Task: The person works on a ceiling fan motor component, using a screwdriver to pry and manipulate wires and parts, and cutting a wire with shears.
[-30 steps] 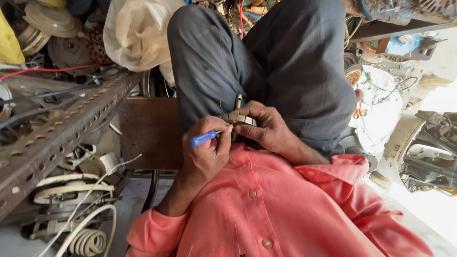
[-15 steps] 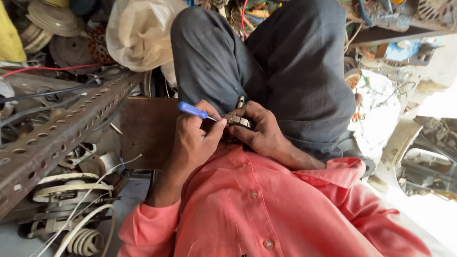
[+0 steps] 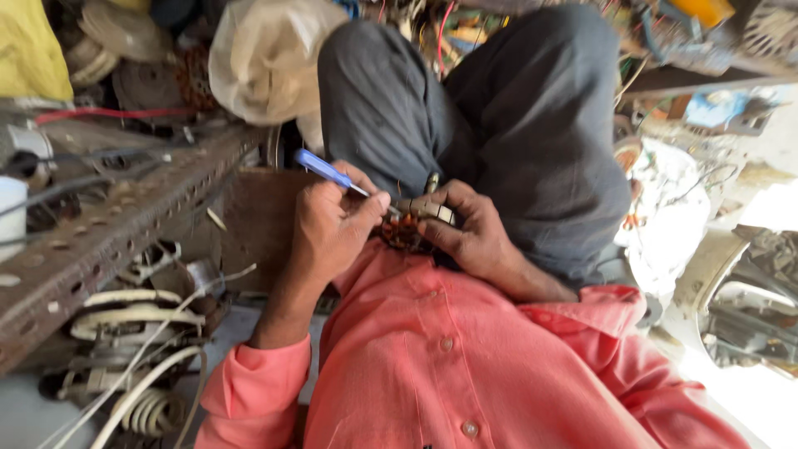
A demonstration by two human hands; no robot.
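Blue screwdriver (image 3: 326, 172), pink shirt (image 3: 465, 357), grey trousers (image 3: 499, 125)

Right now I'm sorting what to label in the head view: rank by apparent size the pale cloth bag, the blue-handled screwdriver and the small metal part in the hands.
1. Pale cloth bag, clearly largest.
2. Blue-handled screwdriver.
3. Small metal part, though fingers partly hide it, so this is unsure.

Blue-handled screwdriver (image 3: 326, 171) against copper-wound part (image 3: 413, 223)
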